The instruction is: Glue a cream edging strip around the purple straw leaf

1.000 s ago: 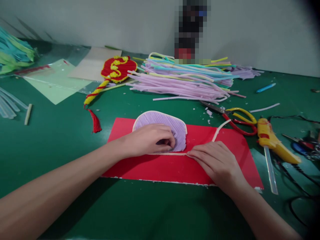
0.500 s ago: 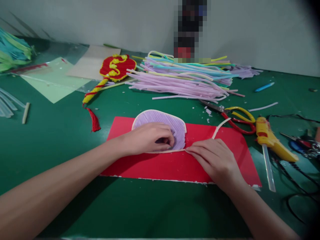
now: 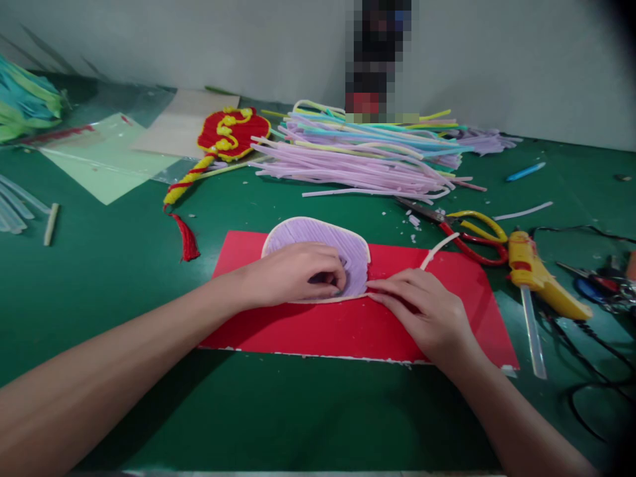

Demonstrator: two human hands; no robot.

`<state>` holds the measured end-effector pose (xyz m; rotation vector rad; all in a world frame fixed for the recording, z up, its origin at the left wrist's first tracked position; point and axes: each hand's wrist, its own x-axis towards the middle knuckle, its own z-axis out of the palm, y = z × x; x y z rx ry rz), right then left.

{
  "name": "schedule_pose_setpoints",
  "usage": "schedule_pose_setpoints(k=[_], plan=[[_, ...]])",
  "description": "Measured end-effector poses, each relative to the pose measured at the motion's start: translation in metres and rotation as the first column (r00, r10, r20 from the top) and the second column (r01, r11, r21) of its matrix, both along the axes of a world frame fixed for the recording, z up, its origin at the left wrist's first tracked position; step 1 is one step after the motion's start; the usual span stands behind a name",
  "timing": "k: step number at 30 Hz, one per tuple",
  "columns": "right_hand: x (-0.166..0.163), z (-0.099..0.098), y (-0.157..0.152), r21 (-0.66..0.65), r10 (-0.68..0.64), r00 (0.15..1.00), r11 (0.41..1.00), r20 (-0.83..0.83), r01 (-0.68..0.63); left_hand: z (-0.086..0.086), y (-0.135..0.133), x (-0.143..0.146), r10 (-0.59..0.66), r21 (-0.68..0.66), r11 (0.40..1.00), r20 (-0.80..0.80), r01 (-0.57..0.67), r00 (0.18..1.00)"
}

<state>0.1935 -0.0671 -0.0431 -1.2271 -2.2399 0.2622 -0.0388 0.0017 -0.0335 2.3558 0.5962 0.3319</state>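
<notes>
A rounded purple panel (image 3: 355, 248), made of rows of pipe cleaners with a cream border, lies on a red board (image 3: 318, 331). My left hand (image 3: 303, 271) rests on the panel, its fingers curled and the tips pressed to the surface. At the panel's lower right corner, my right hand (image 3: 422, 308) pinches the cream pipe cleaner (image 3: 440, 249) that forms the border. Its loose end sticks up behind the right hand's knuckles. The right fingertips touch the panel's edge, and part of the panel is hidden under my left hand.
Scissors (image 3: 477, 238) and a yellow glue gun (image 3: 546, 278) with a black cord lie to the right. Behind the board are a pile of pastel pipe cleaners (image 3: 358, 159) and a red-and-yellow fan (image 3: 238, 136) with a tassel. Glue sticks (image 3: 14, 205) lie at left.
The fingers of my right hand have shifted slightly upward at the panel's corner, with index finger and thumb a little more apart. My left hand has stayed in place.
</notes>
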Motion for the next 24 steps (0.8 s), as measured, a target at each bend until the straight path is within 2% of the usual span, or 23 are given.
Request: schedule_pose_setpoints(k=[10, 18, 24], plan=[[0.0019, -0.0017, -0.0011, -0.037, 0.0, 1.0, 0.999, -0.014, 0.0, -0.0011, 0.0, 0.0001, 0.004, -0.005, 1.0, 0.015, -0.004, 1.0], [0.0041, -0.0039, -0.0002, -0.06, 0.049, 0.999, 0.997, 0.001, -0.049, 0.0, -0.0006, 0.0002, 0.009, -0.012, 1.0, 0.017, -0.009, 1.0], [0.0028, -0.005, 0.0004, -0.091, 0.03, 0.999, 0.995, -0.018, -0.031, 0.0, -0.0002, 0.0002, 0.008, -0.017, 1.0, 0.01, -0.008, 1.0]])
